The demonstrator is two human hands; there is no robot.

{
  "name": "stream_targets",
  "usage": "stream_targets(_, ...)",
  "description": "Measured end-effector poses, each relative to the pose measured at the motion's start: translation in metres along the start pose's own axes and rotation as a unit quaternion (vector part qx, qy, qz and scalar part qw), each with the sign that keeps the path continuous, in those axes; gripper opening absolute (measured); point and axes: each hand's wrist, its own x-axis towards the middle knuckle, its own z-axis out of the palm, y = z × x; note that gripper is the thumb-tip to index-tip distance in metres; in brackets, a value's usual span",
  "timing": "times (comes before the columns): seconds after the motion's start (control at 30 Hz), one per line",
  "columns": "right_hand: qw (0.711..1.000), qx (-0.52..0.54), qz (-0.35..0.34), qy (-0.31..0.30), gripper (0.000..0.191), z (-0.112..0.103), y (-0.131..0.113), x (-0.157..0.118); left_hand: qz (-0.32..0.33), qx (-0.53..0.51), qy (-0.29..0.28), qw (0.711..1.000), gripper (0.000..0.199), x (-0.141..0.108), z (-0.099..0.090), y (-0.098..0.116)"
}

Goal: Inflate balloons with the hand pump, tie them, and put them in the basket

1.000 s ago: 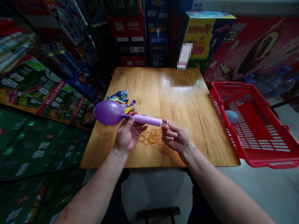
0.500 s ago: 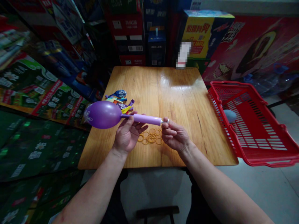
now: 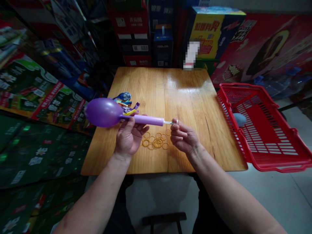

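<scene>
The left hand (image 3: 128,136) is turned palm up, its thumb pinching the purple balloon (image 3: 103,112) by the neck where it meets the pump (image 3: 148,120); the other fingers curl loosely under the barrel. That grip probably serves two ends, keeping the neck seated and steadying the barrel. The right hand (image 3: 184,135) pinches the handle (image 3: 176,122) between thumb and fingertips, remaining fingers folded in. It sits to the right, roughly in line with the barrel, which would let the bared rod (image 3: 168,123) slide straight. Balloon and pump are held above the bench (image 3: 190,107), the balloon reaching out over its left side, where it has room to swell.

Rubber bands (image 3: 157,142) lie in a loose cluster just beyond and between the hands, within easy reach of both; limp balloons (image 3: 125,97) are heaped farther off at the left.

The balloon is a taut, glossy egg shape; the pump a smooth lilac tube, apparently plastic, with a thin, pale rod. The bands are thin tan rings, the limp balloons crumpled and partly patterned. Varnished wood grain shows on the bench. To the right, a red slatted basket (image 3: 270,120) holds a dull blue, rounded object (image 3: 240,120), perhaps another balloon.
</scene>
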Motion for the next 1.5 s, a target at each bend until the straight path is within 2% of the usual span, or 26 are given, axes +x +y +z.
stream_targets(0.13,1.000,-0.001,0.023,-0.014,0.019,-0.003,0.015,0.007,-0.028,0.009,-0.012,0.999,0.028,-0.008,0.006,-0.011)
stream_targets(0.37,0.999,0.017,0.029,-0.011,0.023,-0.002,0.012,0.008,-0.030,-0.002,-0.010,1.000,0.023,-0.002,0.000,-0.010)
stream_targets(0.53,0.999,0.006,0.028,-0.023,0.018,-0.004,0.015,0.011,-0.037,0.005,0.004,0.999,0.027,-0.001,0.000,-0.015)
stream_targets(0.7,0.999,-0.013,0.031,-0.022,0.020,-0.004,0.000,0.007,-0.044,0.003,0.009,0.999,0.025,0.003,-0.002,-0.008)
stream_targets(0.87,0.999,-0.007,-0.008,-0.040,0.019,-0.003,-0.016,-0.001,0.022,-0.006,0.028,0.999,0.025,0.008,-0.009,0.008)
stream_targets(0.93,0.999,-0.007,-0.006,-0.049,0.014,-0.004,-0.008,-0.002,0.020,0.001,0.018,1.000,0.027,0.005,-0.008,0.006)
stream_targets(1.03,0.997,-0.037,0.023,-0.061,0.004,-0.004,0.012,0.001,-0.025,0.004,-0.008,1.000,0.028,-0.005,-0.003,-0.004)
stream_targets(1.13,0.997,-0.037,0.026,-0.064,0.005,-0.004,0.023,0.004,-0.038,-0.004,-0.013,0.999,0.026,-0.009,0.001,-0.012)
stream_targets(1.3,0.999,-0.028,0.022,-0.036,0.014,-0.003,0.004,0.002,-0.024,-0.008,0.007,1.000,0.021,0.001,-0.003,-0.001)
stream_targets(1.4,0.998,-0.020,0.001,-0.053,0.020,-0.003,-0.011,-0.002,0.009,-0.009,0.027,1.000,0.020,0.008,-0.008,0.011)
stream_targets(1.5,0.997,-0.014,-0.007,-0.073,0.017,-0.004,-0.009,-0.003,0.008,-0.002,0.008,1.000,0.024,0.004,-0.007,0.011)
